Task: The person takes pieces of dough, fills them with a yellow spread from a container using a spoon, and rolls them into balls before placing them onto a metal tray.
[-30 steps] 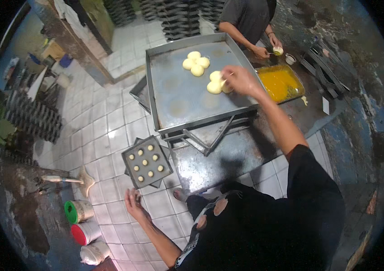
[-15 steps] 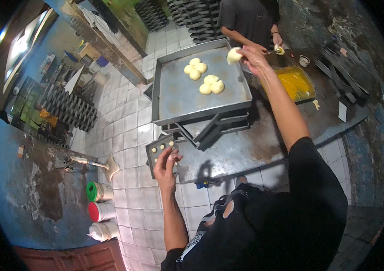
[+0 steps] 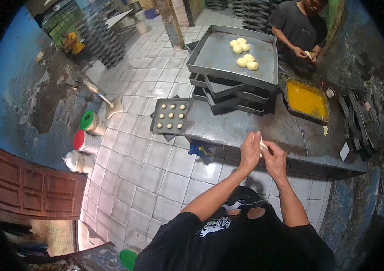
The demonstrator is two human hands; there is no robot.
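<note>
My left hand [image 3: 249,151] and my right hand [image 3: 274,158] meet in front of the table's near edge. Between them is a pale piece of dough [image 3: 261,147], mostly covered by my fingers. Both hands are closed around it. Beyond them, a large metal tray [image 3: 212,49] tops a crooked stack of trays. Two clusters of pale dough balls, one [image 3: 239,45] farther back and one [image 3: 247,63] nearer, rest on its right half. To the right lies a rectangular pan [image 3: 298,114] of yellow liquid.
A smaller tray [image 3: 156,116] with several small dough balls stands left of the table [image 3: 219,128]. A spoon [image 3: 304,141], small cup [image 3: 330,92] and stacked dark tins [image 3: 357,122] are at right. Across the table, a person [image 3: 298,31] handles pale dough. Lidded buckets [image 3: 86,142] line the left wall.
My right hand has come down from beside the large tray with its dough, and my left hand has joined it. The view has shifted, so the tray now appears farther right.
</note>
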